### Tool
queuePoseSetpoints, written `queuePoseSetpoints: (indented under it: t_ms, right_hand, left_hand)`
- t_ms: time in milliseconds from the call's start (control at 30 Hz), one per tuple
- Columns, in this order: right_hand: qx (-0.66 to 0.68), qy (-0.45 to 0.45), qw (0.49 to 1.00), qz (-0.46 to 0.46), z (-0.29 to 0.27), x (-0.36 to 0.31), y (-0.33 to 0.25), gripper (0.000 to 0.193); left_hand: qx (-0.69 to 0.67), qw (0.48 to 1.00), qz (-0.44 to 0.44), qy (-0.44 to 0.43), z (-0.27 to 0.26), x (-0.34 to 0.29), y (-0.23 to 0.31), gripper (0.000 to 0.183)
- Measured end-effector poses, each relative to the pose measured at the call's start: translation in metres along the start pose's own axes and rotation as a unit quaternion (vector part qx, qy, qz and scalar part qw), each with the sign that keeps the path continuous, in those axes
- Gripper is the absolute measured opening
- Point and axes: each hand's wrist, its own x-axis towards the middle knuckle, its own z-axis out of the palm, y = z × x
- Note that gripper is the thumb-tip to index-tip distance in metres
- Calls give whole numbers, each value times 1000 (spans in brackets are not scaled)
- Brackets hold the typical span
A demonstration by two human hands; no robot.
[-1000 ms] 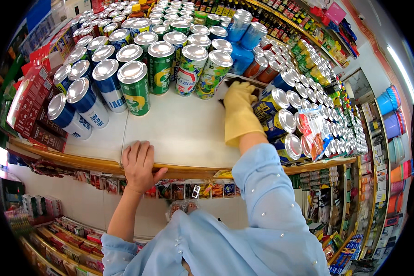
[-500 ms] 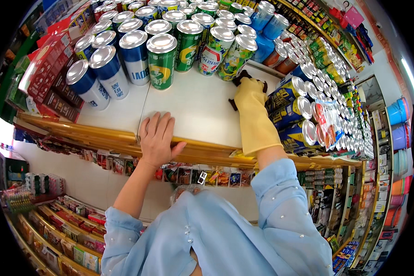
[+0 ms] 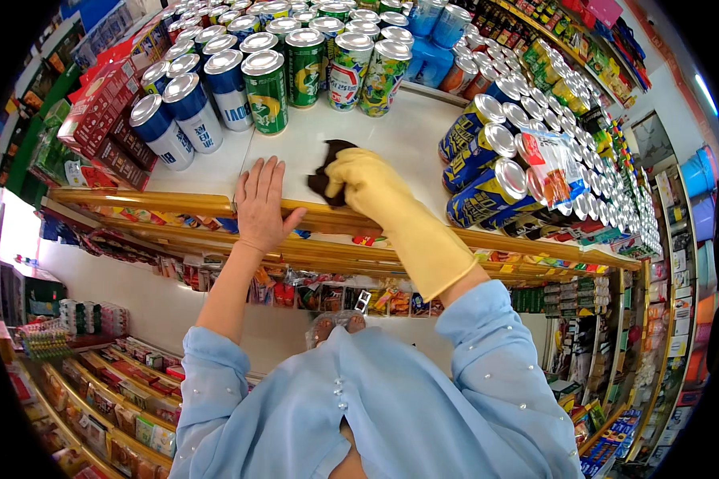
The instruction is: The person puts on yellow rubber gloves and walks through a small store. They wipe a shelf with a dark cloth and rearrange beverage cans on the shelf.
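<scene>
My right hand (image 3: pixel 359 180), in a long yellow rubber glove, grips a dark brown cloth (image 3: pixel 323 174) and presses it on the white shelf top (image 3: pixel 407 152) near its front edge. My bare left hand (image 3: pixel 261 203) lies with fingers stretched out over the gold-coloured edge trim (image 3: pixel 168 201), its fingertips on the white surface. Beyond both hands stand tall drink cans: a green can (image 3: pixel 266 92) is nearest the left fingers, and a colourful patterned can (image 3: pixel 386 78) stands farther right. Blue and white cans (image 3: pixel 192 113) stand to the left.
At the left are red boxes (image 3: pixel 96 120). On the right, blue and yellow cans (image 3: pixel 487 191) lie stacked on their sides, with a red and white packet (image 3: pixel 553 164) on top. Blue bottles (image 3: pixel 450 28) stand behind. Hanging snack packets (image 3: pixel 319 297) line the front below the edge.
My right hand has swept the cloth leftward and nearer across the white surface, from beside the stacked cans toward my left hand. The left hand stays at the edge.
</scene>
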Motion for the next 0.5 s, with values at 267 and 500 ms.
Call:
queuePoseSetpoints:
  t_ms: [267,500]
  right_hand:
    - [-99,99,987,85,-44,-85,10,22]
    - [-73,104,990,66,-38,-75,6,22]
  left_hand:
    - [58,995,-47,-70,-10,-4,11,95]
    - [-27,994,-107,2,-33,-53,71,75]
